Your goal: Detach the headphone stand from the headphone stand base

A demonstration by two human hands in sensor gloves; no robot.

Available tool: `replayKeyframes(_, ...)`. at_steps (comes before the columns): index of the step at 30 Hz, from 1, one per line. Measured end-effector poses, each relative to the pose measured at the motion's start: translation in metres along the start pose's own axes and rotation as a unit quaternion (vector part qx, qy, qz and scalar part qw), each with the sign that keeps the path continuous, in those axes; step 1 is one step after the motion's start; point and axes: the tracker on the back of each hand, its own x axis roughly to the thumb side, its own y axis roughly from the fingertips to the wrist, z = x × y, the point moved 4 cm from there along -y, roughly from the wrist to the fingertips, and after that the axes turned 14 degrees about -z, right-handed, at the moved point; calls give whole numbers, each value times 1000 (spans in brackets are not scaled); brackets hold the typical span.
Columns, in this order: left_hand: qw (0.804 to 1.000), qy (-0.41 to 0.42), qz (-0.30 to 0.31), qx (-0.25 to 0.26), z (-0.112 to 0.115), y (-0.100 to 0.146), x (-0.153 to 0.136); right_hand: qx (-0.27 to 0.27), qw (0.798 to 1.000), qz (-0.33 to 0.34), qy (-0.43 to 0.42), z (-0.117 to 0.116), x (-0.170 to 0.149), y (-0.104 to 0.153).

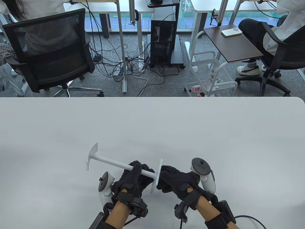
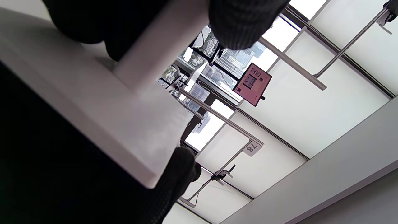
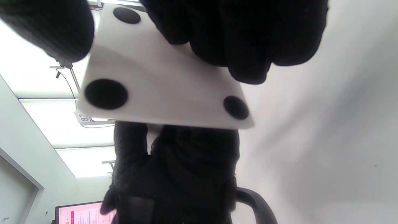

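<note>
A white headphone stand [image 1: 112,161] is held on its side above the table, its curved top piece [image 1: 91,156] at the left. Its post runs right into the flat white base [image 1: 157,176], seen edge-on. My left hand [image 1: 134,177] grips the post near the base; the post [image 2: 155,46] shows close up in the left wrist view, meeting the base [image 2: 102,118]. My right hand [image 1: 177,182] grips the base from the right. The right wrist view shows the base's underside [image 3: 161,84] with black round feet [image 3: 106,94], my fingers [image 3: 236,34] over it.
The white table [image 1: 152,124] stretches wide around the hands. Beyond its far edge are a black office chair [image 1: 47,50], floor cables, a computer tower [image 1: 164,40], a white wire cart [image 1: 212,78] and a seated person [image 1: 274,31].
</note>
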Motion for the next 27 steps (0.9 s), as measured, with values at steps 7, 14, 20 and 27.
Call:
replayKeyframes(7,999,-35,-27,-30,12,-6,-10,-42,997,-21,61,5,2,4)
replayKeyframes(14,998,-12,-18,-58,14,-9,-10,-89,989,-38,108,11,6,9)
replayKeyframes(20,998,-11,-13,-56,15,-7,-9,-113,983,-54,137,12,6,9)
replayKeyframes(27,998,-26,-2,-53,16,-7,-5,-129,978,-64,149,16,6,9)
